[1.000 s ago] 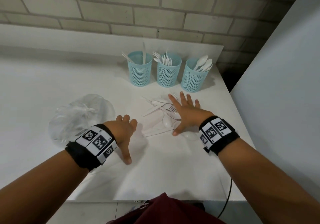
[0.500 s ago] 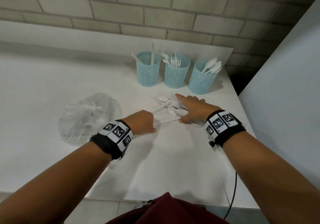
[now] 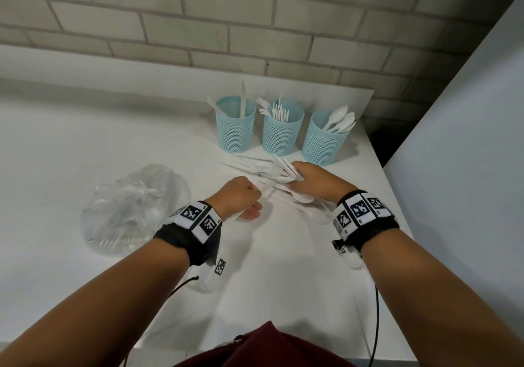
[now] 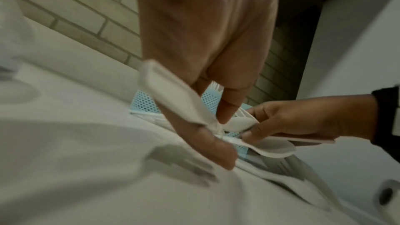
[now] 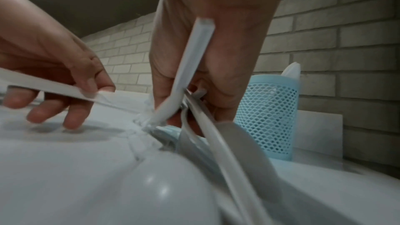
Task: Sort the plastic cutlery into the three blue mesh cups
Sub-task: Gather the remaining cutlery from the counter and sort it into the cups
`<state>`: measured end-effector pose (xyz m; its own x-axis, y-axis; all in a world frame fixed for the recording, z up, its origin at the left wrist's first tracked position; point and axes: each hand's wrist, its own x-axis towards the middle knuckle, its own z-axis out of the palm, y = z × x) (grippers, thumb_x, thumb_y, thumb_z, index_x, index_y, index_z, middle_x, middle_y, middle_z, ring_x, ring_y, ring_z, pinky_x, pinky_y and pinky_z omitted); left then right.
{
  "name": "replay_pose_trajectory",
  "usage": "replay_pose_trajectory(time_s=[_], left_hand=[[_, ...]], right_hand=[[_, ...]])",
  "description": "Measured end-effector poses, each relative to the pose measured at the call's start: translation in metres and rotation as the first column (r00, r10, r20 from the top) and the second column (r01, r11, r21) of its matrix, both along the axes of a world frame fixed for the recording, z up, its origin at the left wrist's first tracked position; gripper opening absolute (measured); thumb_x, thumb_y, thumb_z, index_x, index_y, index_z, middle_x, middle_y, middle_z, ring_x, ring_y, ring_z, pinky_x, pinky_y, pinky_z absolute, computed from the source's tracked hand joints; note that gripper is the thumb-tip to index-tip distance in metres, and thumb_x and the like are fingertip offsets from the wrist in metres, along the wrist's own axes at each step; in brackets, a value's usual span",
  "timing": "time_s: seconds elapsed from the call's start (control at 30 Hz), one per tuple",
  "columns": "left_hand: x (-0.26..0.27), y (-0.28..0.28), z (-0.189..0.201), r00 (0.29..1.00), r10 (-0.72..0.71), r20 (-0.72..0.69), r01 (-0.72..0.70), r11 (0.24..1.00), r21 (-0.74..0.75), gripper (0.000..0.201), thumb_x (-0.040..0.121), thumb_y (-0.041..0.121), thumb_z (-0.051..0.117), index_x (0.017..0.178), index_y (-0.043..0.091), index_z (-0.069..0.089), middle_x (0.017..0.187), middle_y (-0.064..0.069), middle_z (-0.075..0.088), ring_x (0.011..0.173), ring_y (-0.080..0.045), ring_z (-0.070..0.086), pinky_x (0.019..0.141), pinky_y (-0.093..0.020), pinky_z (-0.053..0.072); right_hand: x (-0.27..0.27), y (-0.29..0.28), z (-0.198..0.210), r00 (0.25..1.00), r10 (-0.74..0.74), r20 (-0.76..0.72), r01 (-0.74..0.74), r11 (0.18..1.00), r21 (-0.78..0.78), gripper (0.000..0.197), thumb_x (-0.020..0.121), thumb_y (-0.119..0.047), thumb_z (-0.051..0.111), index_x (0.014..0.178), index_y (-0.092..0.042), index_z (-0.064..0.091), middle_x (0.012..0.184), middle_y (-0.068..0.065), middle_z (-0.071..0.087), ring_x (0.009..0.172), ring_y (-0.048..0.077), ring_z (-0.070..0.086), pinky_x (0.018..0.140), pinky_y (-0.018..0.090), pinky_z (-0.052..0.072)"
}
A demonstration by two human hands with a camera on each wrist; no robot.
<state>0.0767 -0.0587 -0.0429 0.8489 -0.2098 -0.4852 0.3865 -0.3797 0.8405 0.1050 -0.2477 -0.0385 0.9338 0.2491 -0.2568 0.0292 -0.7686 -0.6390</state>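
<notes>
We wear black wrist straps [image 3: 187, 239] w/ white coded tags [image 3: 357, 210], thin black cables [image 3: 376, 321] hanging off, maroon top [image 3: 263, 347] near edge; arms bare.

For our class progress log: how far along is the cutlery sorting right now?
Partly done: knives stand in the left cup, forks in the middle cup, spoons in the right cup. In hand: the left hand pinches one handle, the right hand grips several. Left: the loose pile.

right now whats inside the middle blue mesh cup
White plastic forks stand in the middle cup, tines up above the rim. Their handles show only faintly through the mesh, and the cup's bottom is hidden, so anything lying there cannot be seen.
</notes>
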Motion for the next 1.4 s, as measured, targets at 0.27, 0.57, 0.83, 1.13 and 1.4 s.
replay_pose_trajectory(time_s=[0.27, 0.57, 0.83, 1.13, 1.4], left_hand=[[0.004, 0.013, 0.019, 0.991, -0.127, -0.034, 0.127, 0.992, -0.012, 0.019, 0.092, 0.011, 0.053, 0.074, 0.007, 0.058, 0.076, -0.006, 0.066, 0.055, -0.011, 0.042, 0.046, -0.016, 0.035], [0.005, 0.018, 0.042, 0.988, -0.074, -0.139, 0.010, 0.911, -0.413, 0.020, 0.099, 0.012, 0.042, 0.096, 0.003, 0.060, 0.079, -0.008, 0.072, 0.065, -0.012, 0.069, 0.059, -0.019, 0.057], [0.017, -0.025, 0.030, 0.977, 0.179, -0.119, -0.213, 0.747, -0.630, 0.036, 0.104, 0.022, 0.026, 0.106, 0.002, 0.055, 0.066, -0.012, 0.051, 0.059, -0.023, 0.048, 0.061, -0.034, 0.047], [0.021, -0.044, 0.023, 0.971, 0.227, -0.070, -0.220, 0.744, -0.631, 0.033, 0.101, 0.030, 0.035, 0.098, 0.003, 0.054, 0.057, -0.011, 0.052, 0.038, -0.024, 0.042, 0.036, -0.027, 0.042], [0.029, -0.043, 0.018, 0.835, 0.462, -0.298, -0.525, 0.506, -0.684, 0.029, 0.103, 0.025, 0.031, 0.094, 0.003, 0.048, 0.089, -0.011, 0.054, 0.096, -0.027, 0.061, 0.091, -0.045, 0.049]], right_hand=[[0.008, -0.014, 0.012, 0.993, -0.106, -0.059, 0.120, 0.939, 0.323, 0.024, 0.090, -0.016, 0.062, 0.113, -0.020, 0.061, 0.084, 0.003, 0.064, 0.070, 0.009, 0.059, 0.079, 0.026, 0.047], [0.004, -0.007, 0.016, 0.948, -0.101, -0.301, 0.300, 0.593, 0.748, 0.016, 0.095, 0.001, 0.045, 0.087, -0.004, 0.058, 0.061, -0.001, 0.060, 0.052, 0.007, 0.056, 0.062, 0.022, 0.053], [-0.006, 0.028, 0.025, 0.952, -0.147, -0.267, 0.295, 0.665, 0.686, 0.016, 0.099, -0.011, 0.044, 0.090, -0.008, 0.057, 0.058, 0.001, 0.062, 0.045, 0.010, 0.055, 0.053, 0.023, 0.053], [-0.009, 0.032, 0.017, 0.992, -0.125, 0.028, 0.108, 0.935, 0.339, 0.029, 0.101, -0.031, 0.037, 0.103, -0.005, 0.048, 0.063, 0.005, 0.062, 0.049, 0.013, 0.059, 0.059, 0.026, 0.053], [0.001, 0.028, 0.016, 0.862, -0.427, 0.273, 0.322, 0.878, 0.355, 0.032, 0.101, -0.034, 0.035, 0.095, -0.008, 0.052, 0.071, 0.007, 0.064, 0.056, 0.008, 0.056, 0.047, 0.004, 0.038]])
